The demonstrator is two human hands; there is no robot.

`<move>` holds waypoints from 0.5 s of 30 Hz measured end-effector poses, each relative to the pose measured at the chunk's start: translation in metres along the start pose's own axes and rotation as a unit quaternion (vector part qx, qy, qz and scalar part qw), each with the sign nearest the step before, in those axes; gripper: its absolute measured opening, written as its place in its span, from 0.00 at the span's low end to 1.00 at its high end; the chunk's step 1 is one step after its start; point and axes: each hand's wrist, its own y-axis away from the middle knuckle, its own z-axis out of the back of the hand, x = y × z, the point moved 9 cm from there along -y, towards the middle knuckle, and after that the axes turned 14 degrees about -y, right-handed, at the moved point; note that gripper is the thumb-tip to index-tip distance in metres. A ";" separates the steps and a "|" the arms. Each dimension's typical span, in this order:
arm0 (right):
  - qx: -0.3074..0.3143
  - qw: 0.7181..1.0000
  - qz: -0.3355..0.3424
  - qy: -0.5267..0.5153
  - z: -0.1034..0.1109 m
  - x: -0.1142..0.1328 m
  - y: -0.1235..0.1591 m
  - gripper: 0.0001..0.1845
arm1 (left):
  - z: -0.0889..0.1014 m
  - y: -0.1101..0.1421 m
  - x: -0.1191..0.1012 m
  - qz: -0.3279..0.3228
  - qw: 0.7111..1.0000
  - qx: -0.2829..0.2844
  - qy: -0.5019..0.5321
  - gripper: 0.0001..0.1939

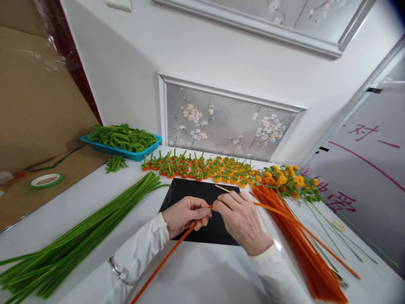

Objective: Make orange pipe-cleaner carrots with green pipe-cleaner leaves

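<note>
An orange pipe cleaner (167, 259) runs through both hands above the black mat (202, 234). My left hand (187, 214) is closed on it, thumb and finger pinching, and one long end trails down to the lower left. My right hand (242, 217) pinches the same pipe cleaner close to the left fingertips; the orange strand (268, 207) leaving its far side seems to be the other end. A thin pale stick (222, 188) pokes out from behind the right hand; whether the hand holds it I cannot tell.
Green pipe cleaners (95, 223) lie left, an orange bundle (300, 245) right. Small orange and yellow pieces with green tops (196, 166) line the back, beside yellow flowers (284, 177) with stems. A blue tray (136, 155) holds green pieces. Green tape (47, 180) lies at far left.
</note>
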 end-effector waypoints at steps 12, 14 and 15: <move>0.088 0.804 -0.338 -0.482 -0.060 -0.040 0.017 0.17 | -0.024 0.043 -0.059 -0.364 0.510 -0.256 -0.736 0.12; 0.117 0.728 -0.382 -0.557 -0.073 -0.042 0.025 0.18 | -0.025 0.043 -0.056 -0.368 0.517 -0.253 -0.730 0.12; 0.122 0.713 -0.393 -0.568 -0.077 -0.044 0.027 0.18 | -0.022 0.041 -0.055 -0.356 0.547 -0.250 -0.715 0.12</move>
